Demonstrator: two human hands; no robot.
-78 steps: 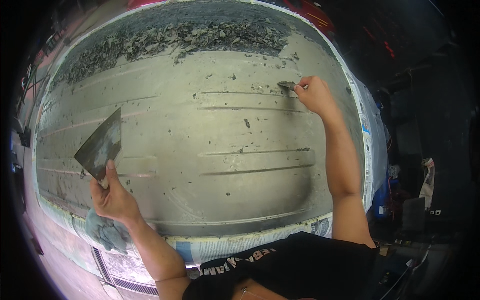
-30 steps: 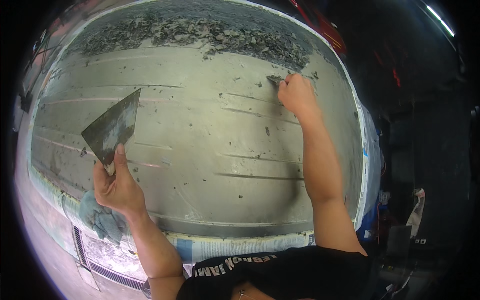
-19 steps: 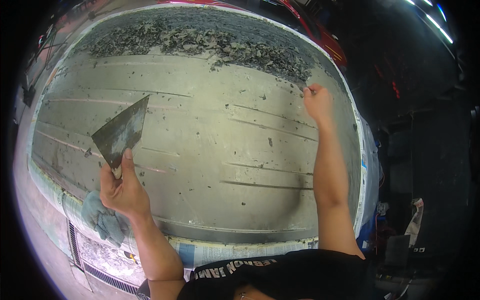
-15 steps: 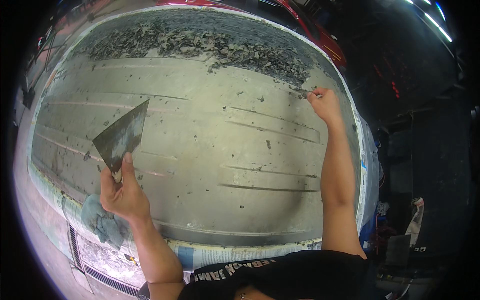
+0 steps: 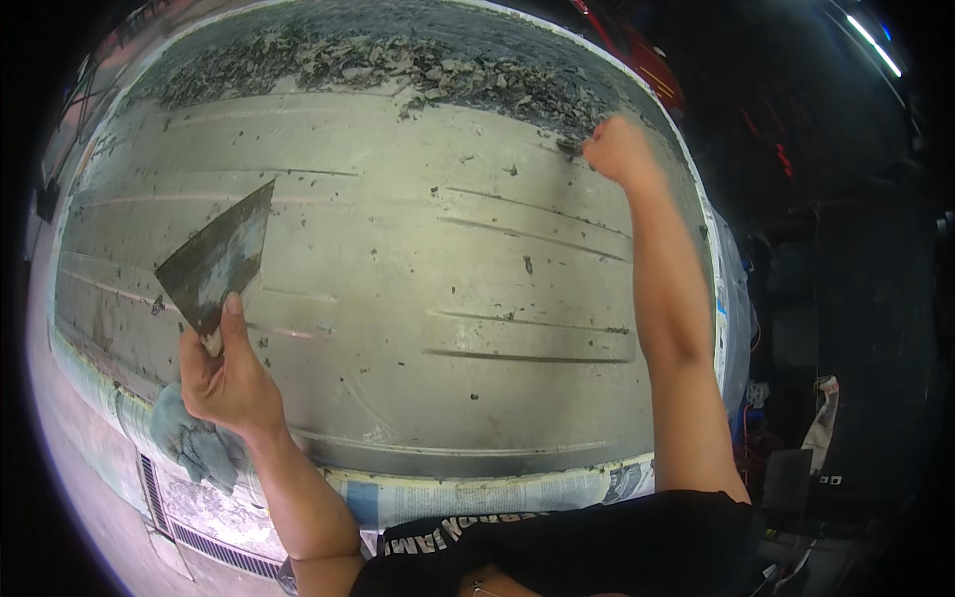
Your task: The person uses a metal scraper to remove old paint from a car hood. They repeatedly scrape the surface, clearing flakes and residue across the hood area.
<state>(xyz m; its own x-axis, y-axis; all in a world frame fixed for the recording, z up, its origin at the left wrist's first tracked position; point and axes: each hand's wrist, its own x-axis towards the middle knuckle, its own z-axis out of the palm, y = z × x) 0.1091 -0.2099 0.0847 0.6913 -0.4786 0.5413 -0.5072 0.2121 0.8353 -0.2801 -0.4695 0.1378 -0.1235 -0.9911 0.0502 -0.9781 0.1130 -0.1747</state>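
My left hand (image 5: 227,383) is closed round the short handle of a wide scraper (image 5: 221,261), its thumb against the flat metal blade. The blade is held up over the left part of a large bare-metal panel (image 5: 378,269), which has pressed ridges and looks like a vehicle roof. Farther out on the right, my right hand (image 5: 625,151) is closed by the near edge of the loosened paint flakes (image 5: 448,85). Something thin and dark shows at its fingertips, mostly hidden by the fist. Small dark crumbs are scattered over the bare metal.
A dark coated strip (image 5: 398,28) lies along the panel's far side. A grey-green cloth (image 5: 194,438) hangs over the near left edge, and newspaper (image 5: 438,502) covers the near border. Plastic sheeting (image 5: 734,298) hangs down the right side. Beyond the far right edge is a red car (image 5: 647,65).
My right hand has moved a little left and away from me, along the flakes' edge. My left hand still holds the scraper, and the whole view has shifted slightly.
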